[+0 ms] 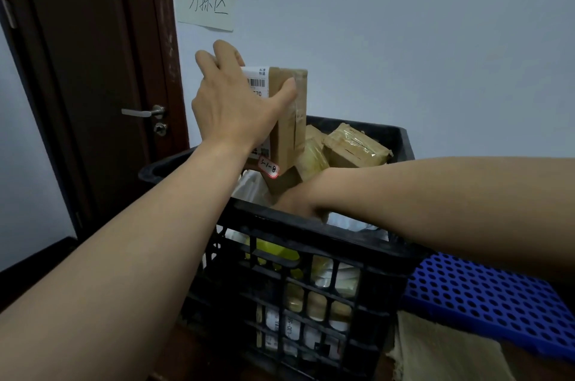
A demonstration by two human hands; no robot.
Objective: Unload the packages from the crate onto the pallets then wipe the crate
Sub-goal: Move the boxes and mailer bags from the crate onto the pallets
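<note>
A pale wall [404,38] fills the back, with a dark door [87,69] at its left. In front stands the black crate [311,303], packed with parcels visible through its lattice. A blue pallet [485,296] lies just beside it on the right, and a cloth [435,349] lies by the pallet's near edge. Above the crate a box [291,119] stands upright, gripped near its top by the left hand [230,106]. Taped packages [354,147] sit heaped behind it. The right hand [295,203] reaches into the crate under the box; its fingers are hidden, so I cannot tell its grip. A note [207,1] hangs on the wall.
</note>
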